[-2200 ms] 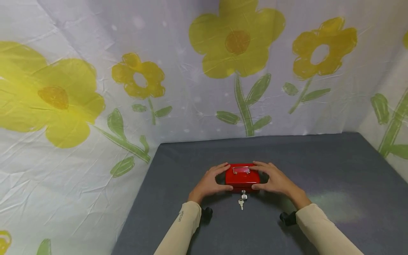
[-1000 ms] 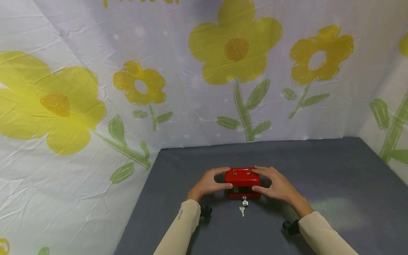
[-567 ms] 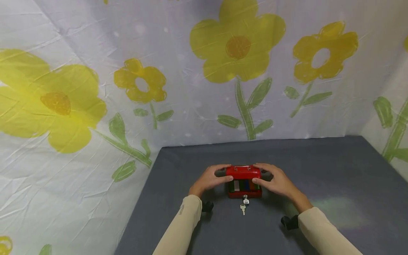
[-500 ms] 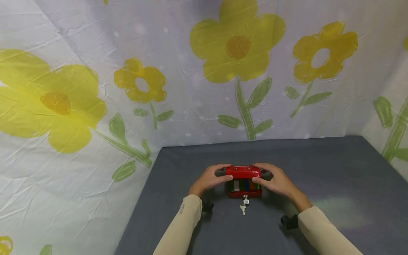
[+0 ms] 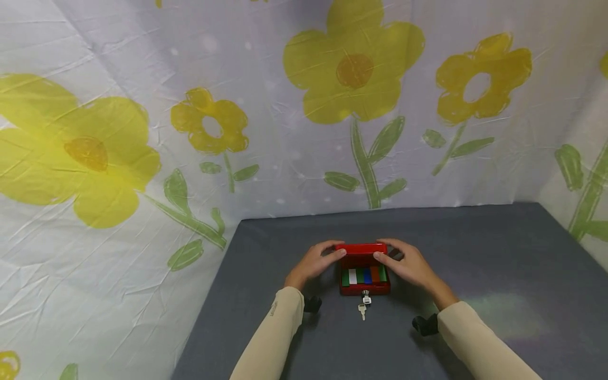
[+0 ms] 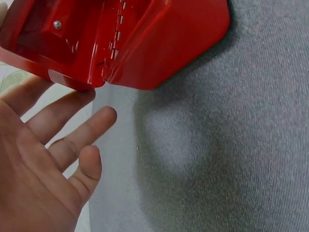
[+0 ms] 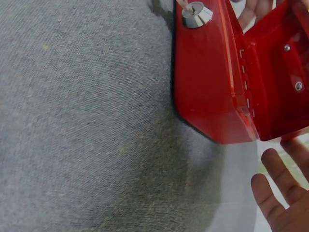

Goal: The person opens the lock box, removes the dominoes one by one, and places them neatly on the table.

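Both grips [image 5: 313, 264] hold glossy red lid [image 5: 361, 249].

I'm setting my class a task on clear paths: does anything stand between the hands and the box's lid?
Nothing visible does. The left hand and right hand hold the lid at its two ends. The keys are at the front of the box, away from both hands.

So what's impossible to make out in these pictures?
- Head view: what the coloured pieces in the box are; too small.
- Head view: the lettering on the left sleeve; too small.
- Head view: far side of the lid; turned away.
- Right wrist view: part of the key in the lock; cut off by the top edge.
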`<state>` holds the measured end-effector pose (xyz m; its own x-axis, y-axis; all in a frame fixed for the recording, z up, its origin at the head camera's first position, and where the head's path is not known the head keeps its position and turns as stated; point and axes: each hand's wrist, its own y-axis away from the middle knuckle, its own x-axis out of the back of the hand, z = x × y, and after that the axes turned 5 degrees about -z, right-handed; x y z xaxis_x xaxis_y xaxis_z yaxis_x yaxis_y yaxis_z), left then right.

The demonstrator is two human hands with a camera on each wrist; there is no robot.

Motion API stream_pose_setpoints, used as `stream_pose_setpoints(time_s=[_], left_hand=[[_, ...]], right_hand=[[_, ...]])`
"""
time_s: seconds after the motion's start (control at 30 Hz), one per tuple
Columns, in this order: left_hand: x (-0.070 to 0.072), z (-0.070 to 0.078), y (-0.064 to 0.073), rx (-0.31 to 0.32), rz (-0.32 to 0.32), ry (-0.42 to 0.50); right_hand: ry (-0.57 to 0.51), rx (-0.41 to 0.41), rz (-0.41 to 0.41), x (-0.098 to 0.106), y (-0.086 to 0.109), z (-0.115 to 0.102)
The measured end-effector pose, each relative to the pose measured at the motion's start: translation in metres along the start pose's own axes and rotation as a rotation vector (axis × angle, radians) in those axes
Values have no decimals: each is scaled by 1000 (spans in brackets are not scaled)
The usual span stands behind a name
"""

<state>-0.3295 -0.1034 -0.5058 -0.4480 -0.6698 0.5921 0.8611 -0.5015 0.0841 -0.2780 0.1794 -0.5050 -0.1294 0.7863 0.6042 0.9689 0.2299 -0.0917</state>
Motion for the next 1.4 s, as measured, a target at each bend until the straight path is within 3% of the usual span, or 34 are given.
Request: stream_pose_setpoints(time_s=[0.43, 0.6, 0.9, 1.4], left_hand=[[-6, 5, -10, 106, 89, 36], [-8, 7, -13, 92, 113, 43], [-10, 6, -17, 90, 122, 46], [-15, 9, -22, 160, 186, 58]], right_hand=[[-26, -82, 36, -2, -10, -8], [-25, -137, 38, -4, -13, -9], [-64, -164, 23, -3, -16, -9], [-198, -162, -39, -3, -19, -3]])
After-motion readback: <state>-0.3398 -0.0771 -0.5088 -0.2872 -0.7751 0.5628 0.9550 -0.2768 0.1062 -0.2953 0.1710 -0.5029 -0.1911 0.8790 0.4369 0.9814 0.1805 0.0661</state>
